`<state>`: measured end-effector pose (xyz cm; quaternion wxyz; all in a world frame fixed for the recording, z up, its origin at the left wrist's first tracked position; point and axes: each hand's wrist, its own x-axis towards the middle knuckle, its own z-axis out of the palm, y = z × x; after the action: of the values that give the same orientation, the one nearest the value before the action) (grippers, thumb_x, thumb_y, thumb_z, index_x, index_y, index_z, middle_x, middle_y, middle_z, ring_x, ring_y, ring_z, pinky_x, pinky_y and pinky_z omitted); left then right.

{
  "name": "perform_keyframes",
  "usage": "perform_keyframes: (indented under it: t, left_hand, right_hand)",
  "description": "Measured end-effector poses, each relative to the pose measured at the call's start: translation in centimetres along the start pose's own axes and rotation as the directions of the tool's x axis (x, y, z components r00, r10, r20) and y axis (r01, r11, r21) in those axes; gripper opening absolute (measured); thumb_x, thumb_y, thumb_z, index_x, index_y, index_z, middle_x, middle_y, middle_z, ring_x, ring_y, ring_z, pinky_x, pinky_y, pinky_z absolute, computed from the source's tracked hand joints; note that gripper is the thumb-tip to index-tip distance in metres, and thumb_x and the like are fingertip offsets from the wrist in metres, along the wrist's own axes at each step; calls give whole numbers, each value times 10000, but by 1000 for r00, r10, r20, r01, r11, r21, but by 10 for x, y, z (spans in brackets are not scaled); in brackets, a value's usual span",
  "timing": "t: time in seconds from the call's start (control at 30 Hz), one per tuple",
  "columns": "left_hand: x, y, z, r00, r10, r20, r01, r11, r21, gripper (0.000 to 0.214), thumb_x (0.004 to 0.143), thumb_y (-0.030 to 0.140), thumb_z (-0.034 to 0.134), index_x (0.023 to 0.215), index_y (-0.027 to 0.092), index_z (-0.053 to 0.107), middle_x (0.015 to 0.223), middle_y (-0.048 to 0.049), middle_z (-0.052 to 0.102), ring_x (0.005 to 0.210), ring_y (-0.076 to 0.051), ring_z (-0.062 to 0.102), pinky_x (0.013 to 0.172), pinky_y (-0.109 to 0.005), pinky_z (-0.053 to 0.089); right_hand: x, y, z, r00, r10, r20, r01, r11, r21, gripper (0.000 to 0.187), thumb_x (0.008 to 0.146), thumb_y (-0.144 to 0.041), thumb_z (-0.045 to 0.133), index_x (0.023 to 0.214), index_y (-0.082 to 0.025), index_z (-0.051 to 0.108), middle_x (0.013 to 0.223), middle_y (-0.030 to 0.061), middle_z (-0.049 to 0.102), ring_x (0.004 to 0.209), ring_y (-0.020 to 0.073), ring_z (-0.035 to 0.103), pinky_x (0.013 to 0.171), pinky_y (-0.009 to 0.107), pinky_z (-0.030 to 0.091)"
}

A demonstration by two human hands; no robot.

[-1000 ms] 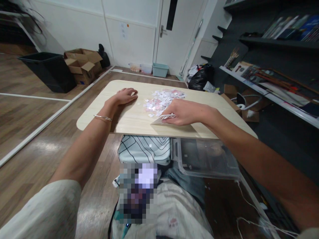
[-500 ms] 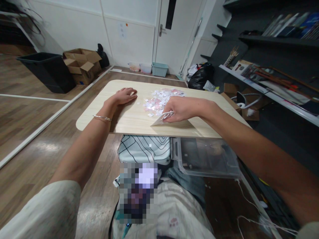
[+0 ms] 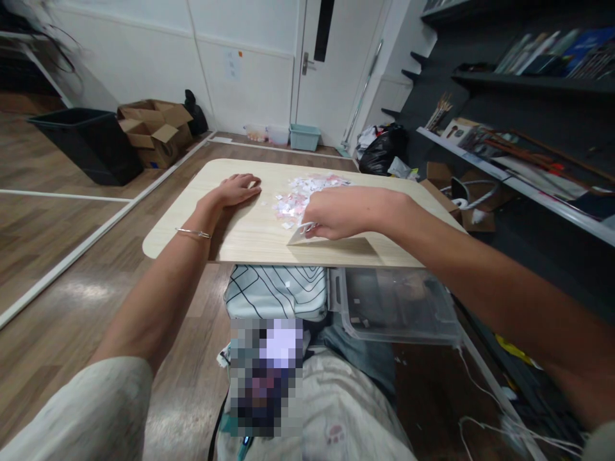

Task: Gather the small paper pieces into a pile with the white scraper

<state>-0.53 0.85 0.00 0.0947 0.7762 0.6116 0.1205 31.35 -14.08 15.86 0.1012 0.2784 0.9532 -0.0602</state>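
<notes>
My left hand [image 3: 239, 188] rests on the pale wooden tabletop [image 3: 254, 246], fingers loosely bent and apart, with nothing in it. A wide pile of small white and pinkish paper scraps [image 3: 289, 206] lies to its right. My right hand [image 3: 331, 212] is at the near side of the pile and hides part of it. Its fingers close on a thin, flat white card [image 3: 298, 235], tilted with its lower edge at the tabletop. Most of the card is behind the hand, so I cannot tell its full shape.
Below the table's near edge are a pale, black-lined bag [image 3: 276, 291] and a clear plastic bin [image 3: 398, 333] with a few scraps. A black bin [image 3: 86, 147] and cardboard boxes [image 3: 168, 137] stand at the left. Dark shelves [image 3: 519, 83] line the right.
My right hand has shifted slightly left with the card, along the near side of the pile. My left hand stays in place on the tabletop. The whole view has moved a little.
</notes>
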Motion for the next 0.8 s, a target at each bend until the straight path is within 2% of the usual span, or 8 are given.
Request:
perform_keyframes:
  t: [0.1, 0.2, 0.3, 0.4, 0.6, 0.8]
  left_hand:
    - [2, -1, 1, 1000, -5, -19, 4, 1000, -17, 702, 1003, 680, 484, 1587, 343, 678, 1700, -53, 632, 1611, -372, 491, 1346, -514, 398]
    - [1, 0, 1, 1000, 0, -19, 0, 999, -37, 704, 1000, 672, 482, 1587, 337, 680, 1707, -62, 626, 1625, -382, 473, 1354, -534, 383]
    - [-1, 3, 0, 1000, -7, -6, 7, 999, -43, 720, 1001, 663, 468, 1598, 316, 674, 1728, -76, 603, 1644, -391, 449, 1365, -550, 362]
    - [-3, 4, 0, 1000, -2, -10, 2, 999, -54, 726, 1001, 668, 463, 1609, 328, 670, 1720, -81, 608, 1630, -396, 461, 1353, -559, 375]
    - [-2, 3, 0, 1000, -7, -16, 7, 1000, -7, 711, 1010, 682, 441, 1589, 340, 672, 1715, -49, 618, 1622, -366, 478, 1339, -512, 394]
    - [-2, 5, -1, 1000, -20, -2, 20, 1000, 21, 711, 1023, 660, 442, 1613, 328, 658, 1746, -48, 592, 1627, -365, 480, 1347, -498, 383]
  right_hand:
    - [-7, -12, -3, 998, 51, -27, -51, 999, 2, 79, 949, -184, 784, 935, -188, 862, 896, 130, 835, 960, 291, 767, 788, 370, 446]
    - [-18, -28, -2, 985, 174, -7, -174, 985, -6, 142, 1002, -214, 739, 990, -155, 867, 903, 158, 831, 926, 292, 774, 768, 362, 454]
    - [-30, -44, 3, 943, 330, 38, -329, 944, -13, 226, 1054, -236, 671, 1024, -120, 862, 963, 208, 835, 909, 305, 781, 736, 364, 455]
    - [-36, -50, 11, 909, 414, 38, -415, 909, 26, 249, 1067, -259, 658, 1033, -117, 860, 1020, 231, 839, 928, 308, 788, 750, 360, 474]
    - [-36, -49, 17, 884, 466, 27, -467, 884, 31, 318, 1096, -296, 620, 1144, -83, 851, 1105, 269, 837, 1032, 351, 801, 809, 372, 504]
    - [-30, -59, 17, 893, 451, -11, -451, 893, 4, 331, 1103, -226, 576, 1218, -63, 840, 1185, 271, 837, 1110, 328, 796, 911, 353, 517]
